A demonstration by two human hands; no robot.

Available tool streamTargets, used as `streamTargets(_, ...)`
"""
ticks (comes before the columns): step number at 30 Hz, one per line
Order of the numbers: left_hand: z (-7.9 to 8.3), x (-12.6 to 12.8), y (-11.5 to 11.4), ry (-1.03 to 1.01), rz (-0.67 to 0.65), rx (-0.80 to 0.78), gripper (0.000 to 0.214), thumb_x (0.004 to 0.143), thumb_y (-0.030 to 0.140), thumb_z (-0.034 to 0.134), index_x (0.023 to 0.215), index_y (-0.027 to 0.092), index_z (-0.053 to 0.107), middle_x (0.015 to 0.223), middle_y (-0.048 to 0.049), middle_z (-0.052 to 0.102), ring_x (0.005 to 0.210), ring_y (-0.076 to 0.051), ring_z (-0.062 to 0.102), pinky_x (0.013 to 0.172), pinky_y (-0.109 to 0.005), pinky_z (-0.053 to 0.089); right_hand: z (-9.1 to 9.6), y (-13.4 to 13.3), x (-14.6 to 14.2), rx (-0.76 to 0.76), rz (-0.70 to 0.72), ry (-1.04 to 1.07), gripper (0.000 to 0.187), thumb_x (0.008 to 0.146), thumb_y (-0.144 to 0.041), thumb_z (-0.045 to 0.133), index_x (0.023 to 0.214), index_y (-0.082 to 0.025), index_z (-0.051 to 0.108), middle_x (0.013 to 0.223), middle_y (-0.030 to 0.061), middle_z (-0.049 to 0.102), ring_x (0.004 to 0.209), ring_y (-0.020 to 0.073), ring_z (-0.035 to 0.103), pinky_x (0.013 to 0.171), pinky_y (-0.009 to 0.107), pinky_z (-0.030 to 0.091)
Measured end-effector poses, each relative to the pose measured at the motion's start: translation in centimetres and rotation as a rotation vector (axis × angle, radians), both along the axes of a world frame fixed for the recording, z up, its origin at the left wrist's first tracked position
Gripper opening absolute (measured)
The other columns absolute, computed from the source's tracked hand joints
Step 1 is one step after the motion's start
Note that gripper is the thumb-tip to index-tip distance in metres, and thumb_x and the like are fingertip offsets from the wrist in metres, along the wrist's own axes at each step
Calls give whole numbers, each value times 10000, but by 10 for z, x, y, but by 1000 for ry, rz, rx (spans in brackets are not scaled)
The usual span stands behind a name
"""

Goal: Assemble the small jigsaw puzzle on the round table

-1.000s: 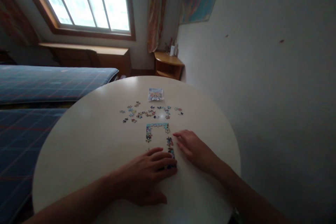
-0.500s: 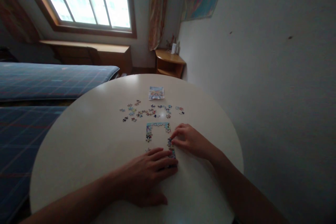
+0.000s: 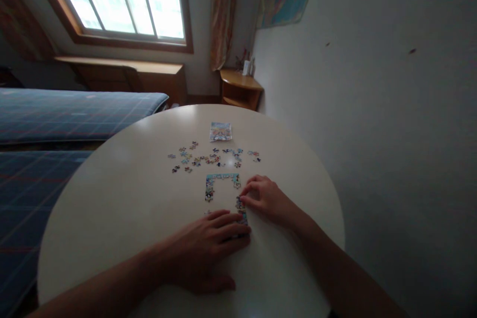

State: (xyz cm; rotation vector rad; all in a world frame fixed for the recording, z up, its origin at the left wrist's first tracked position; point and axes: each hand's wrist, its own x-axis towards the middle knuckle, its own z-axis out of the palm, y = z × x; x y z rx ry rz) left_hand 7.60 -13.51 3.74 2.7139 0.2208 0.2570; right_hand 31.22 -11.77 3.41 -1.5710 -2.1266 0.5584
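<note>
Jigsaw border (image 3: 223, 176) lies on the white counter (image 3: 112, 218), a small gap showing in its right edge. Left hand (image 3: 208, 246) rests flat over the near end, grip loose, fingers outstretched. Right hand (image 3: 266, 198) meets a right-edge piece (image 3: 239, 203) with thumb and fingertip; whether that grip clasps it, I cannot tell. Loose pieces (image 3: 213, 159) scatter beyond; counter room stretches wider leftward than rightward.

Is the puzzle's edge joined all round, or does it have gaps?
Gaps: table shows between pieces along the left side.
</note>
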Motion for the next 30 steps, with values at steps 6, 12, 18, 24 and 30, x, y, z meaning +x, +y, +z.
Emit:
streamTargets(6, -2, 0, 0, -26, 6, -7, 692, 869, 512, 594, 1453, 198, 396, 1452, -108, 497, 1341, -335, 434, 1150, -497, 294, 1, 0, -2, -9, -6, -19, 77, 832, -258, 698, 881, -233, 753, 992, 58, 681, 981, 210, 593, 906, 379, 420)
streamTargets(12, -3, 0, 0, -44, -6, -2, 694, 867, 514, 596, 1452, 195, 401, 1448, -115, 497, 1344, -334, 430, 1147, -495, 301, 1, -3, -7, 2, -42, -69, 75, 849, -249, 680, 876, -224, 746, 998, 65, 661, 984, 214, 585, 902, 382, 413)
streamTargets(18, -2, 0, -1, -16, 5, -5, 667, 891, 529, 568, 1446, 194, 411, 1449, -113, 500, 1357, -330, 419, 1160, -493, 283, 3, -3, -7, -21, -45, -62, 72, 855, -236, 672, 876, -211, 737, 1005, 66, 665, 990, 208, 584, 906, 372, 411)
streamTargets(24, -4, 0, -1, -29, 15, -9, 702, 861, 518, 610, 1452, 205, 397, 1459, -110, 489, 1350, -333, 427, 1159, -501, 285, 2, -2, -5, -29, -35, -24, 88, 867, -238, 651, 855, -201, 730, 901, 48, 704, 905, 194, 604, 834, 335, 427)
streamTargets(30, -3, 0, -1, -29, 13, -12, 706, 855, 505, 622, 1454, 205, 397, 1464, -108, 485, 1372, -332, 402, 1162, -497, 285, 4, -3, -3, -74, -50, 23, 125, 869, -284, 642, 881, -210, 743, 808, 31, 717, 736, 157, 617, 709, 291, 442)
